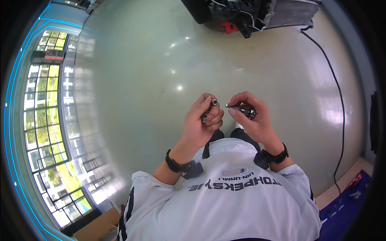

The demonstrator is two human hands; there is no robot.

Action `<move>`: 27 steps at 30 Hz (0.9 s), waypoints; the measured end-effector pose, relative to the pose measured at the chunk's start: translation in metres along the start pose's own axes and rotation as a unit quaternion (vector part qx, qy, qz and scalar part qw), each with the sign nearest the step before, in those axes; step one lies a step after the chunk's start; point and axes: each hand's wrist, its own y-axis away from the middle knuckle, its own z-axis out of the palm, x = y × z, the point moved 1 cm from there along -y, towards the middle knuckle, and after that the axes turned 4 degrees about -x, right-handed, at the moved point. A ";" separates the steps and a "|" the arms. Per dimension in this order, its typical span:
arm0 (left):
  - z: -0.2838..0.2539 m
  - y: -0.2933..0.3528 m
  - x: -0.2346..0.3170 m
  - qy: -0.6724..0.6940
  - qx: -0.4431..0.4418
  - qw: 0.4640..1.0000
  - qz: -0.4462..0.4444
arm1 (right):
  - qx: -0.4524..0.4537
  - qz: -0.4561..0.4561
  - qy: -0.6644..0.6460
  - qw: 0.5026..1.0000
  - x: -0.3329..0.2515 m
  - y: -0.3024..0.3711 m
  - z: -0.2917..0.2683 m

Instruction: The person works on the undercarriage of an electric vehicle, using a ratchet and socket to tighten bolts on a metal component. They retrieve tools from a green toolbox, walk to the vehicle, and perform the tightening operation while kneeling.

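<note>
Nearest to me spreads my loose white T-shirt with dark printed lettering (pixel 249 205), a small striped flag patch (pixel 235 172) on its front. A black strap (pixel 173 162) circles my left wrist and another black band (pixel 280 156) my right, each with a dark block beside it, on the inner side. Beyond them my hands are raised in front of my body, near each other with a narrow gap between. My left hand (pixel 196 122) is curled shut around a small silvery metal cylinder with a hollow end (pixel 214 102), which shows by the thumb and forefinger; a second shiny metal piece (pixel 204 119) peeks out lower, among the bent fingers, and I cannot tell whether the two are joined. My right hand (pixel 260 117) grips a slim tool with a dark, glossy, rounded handle (pixel 251 114), its small metal tip pointing toward my left hand. Below them are my dark trousers (pixel 241 135) and a white shoe (pixel 239 126). Farther off, the glossy pale floor (pixel 152 120) reaches to a bulky black assembly with a grey panel (pixel 245 18), while a long black cable (pixel 341 104) curves down the right side.
</note>
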 end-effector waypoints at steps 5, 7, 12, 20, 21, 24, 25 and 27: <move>-0.033 -0.070 0.077 0.021 0.032 0.995 0.087 | -0.098 0.002 -0.023 0.995 0.010 -0.143 0.012; -0.048 -0.098 0.106 0.036 0.048 0.992 0.112 | -0.118 -0.007 -0.033 0.992 0.018 -0.196 0.023; -0.085 -0.177 0.220 0.029 0.087 0.983 0.160 | -0.168 -0.017 0.041 0.985 0.025 -0.344 0.053; -0.113 -0.297 0.401 0.067 0.043 0.984 0.158 | -0.127 -0.056 -0.001 0.990 0.011 -0.546 0.082; -0.118 -0.311 0.419 0.067 0.037 0.985 0.155 | -0.124 -0.059 -0.010 0.991 0.011 -0.571 0.086; -0.140 -0.357 0.478 0.048 0.043 0.986 0.157 | -0.154 -0.067 -0.006 0.986 0.013 -0.654 0.097; -0.149 -0.373 0.498 0.038 0.050 0.985 0.159 | -0.168 -0.062 -0.005 0.984 0.015 -0.682 0.101; -0.165 -0.404 0.543 -0.055 0.070 0.976 0.198 | -0.196 -0.051 -0.005 0.979 0.019 -0.740 0.109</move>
